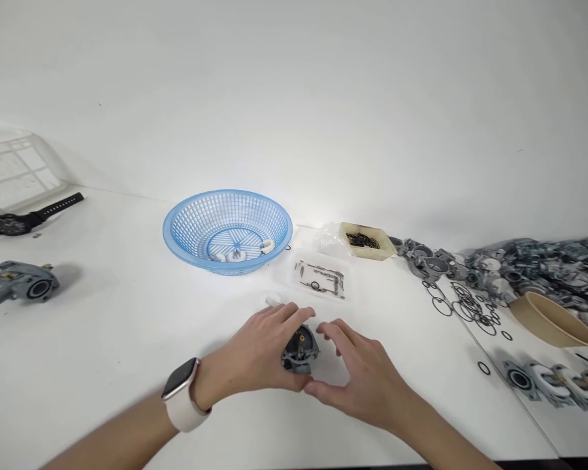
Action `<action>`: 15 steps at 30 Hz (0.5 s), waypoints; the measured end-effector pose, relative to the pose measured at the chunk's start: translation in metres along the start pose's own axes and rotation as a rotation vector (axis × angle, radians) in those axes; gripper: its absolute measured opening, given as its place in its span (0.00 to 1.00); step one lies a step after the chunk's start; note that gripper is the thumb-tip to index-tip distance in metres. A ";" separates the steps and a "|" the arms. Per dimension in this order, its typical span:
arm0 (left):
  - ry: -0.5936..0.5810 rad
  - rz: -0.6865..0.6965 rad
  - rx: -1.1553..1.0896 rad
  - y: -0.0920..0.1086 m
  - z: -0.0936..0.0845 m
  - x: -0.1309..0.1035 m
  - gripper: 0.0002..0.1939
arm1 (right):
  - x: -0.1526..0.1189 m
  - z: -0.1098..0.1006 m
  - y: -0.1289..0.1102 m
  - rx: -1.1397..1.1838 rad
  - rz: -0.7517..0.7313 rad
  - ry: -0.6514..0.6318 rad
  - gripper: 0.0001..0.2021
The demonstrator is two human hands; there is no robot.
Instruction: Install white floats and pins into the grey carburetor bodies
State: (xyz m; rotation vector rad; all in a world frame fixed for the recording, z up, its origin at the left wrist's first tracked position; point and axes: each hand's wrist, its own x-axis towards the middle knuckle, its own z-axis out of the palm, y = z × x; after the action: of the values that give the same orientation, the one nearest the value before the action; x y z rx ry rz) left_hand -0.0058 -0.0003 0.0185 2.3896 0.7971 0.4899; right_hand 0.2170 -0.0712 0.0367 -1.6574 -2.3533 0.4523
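This looks like a carburetor workshop: right of the blue plastic basket [225,265] on the white workbench [112,333] lie a tray [349,282] of small metal parts [324,269], loose O-rings [469,309] and, farthest, heaped carburetor bodies [543,264].

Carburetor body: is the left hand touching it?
Touching. The head view shows the left hand gripping the carburetor body, thumb against its near edge.

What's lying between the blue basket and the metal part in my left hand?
In the head view, a small white piece lies on the table between basket and part, just beyond your left hand.
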 end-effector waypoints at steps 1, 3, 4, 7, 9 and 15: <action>0.003 -0.019 -0.008 -0.001 0.000 0.000 0.46 | 0.005 -0.002 -0.007 0.021 0.050 -0.048 0.37; -0.025 -0.035 -0.068 -0.003 -0.002 -0.002 0.53 | 0.015 -0.008 -0.018 0.055 0.086 -0.141 0.48; -0.047 -0.044 -0.111 -0.005 -0.005 -0.003 0.57 | 0.020 -0.011 -0.022 0.059 0.084 -0.180 0.51; -0.104 -0.121 -0.224 -0.010 -0.018 -0.007 0.57 | 0.026 -0.015 -0.031 0.012 0.068 -0.243 0.50; -0.082 -0.158 -0.298 -0.012 -0.025 -0.008 0.41 | 0.027 -0.013 -0.035 -0.034 0.078 -0.232 0.40; 0.336 -0.237 -0.406 -0.011 -0.029 0.000 0.20 | 0.031 -0.003 -0.046 -0.005 0.156 -0.186 0.38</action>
State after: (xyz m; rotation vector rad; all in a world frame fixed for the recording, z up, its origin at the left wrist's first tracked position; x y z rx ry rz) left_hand -0.0253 0.0186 0.0343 1.8371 1.0017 0.8764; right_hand 0.1673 -0.0563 0.0576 -1.8838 -2.3615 0.6575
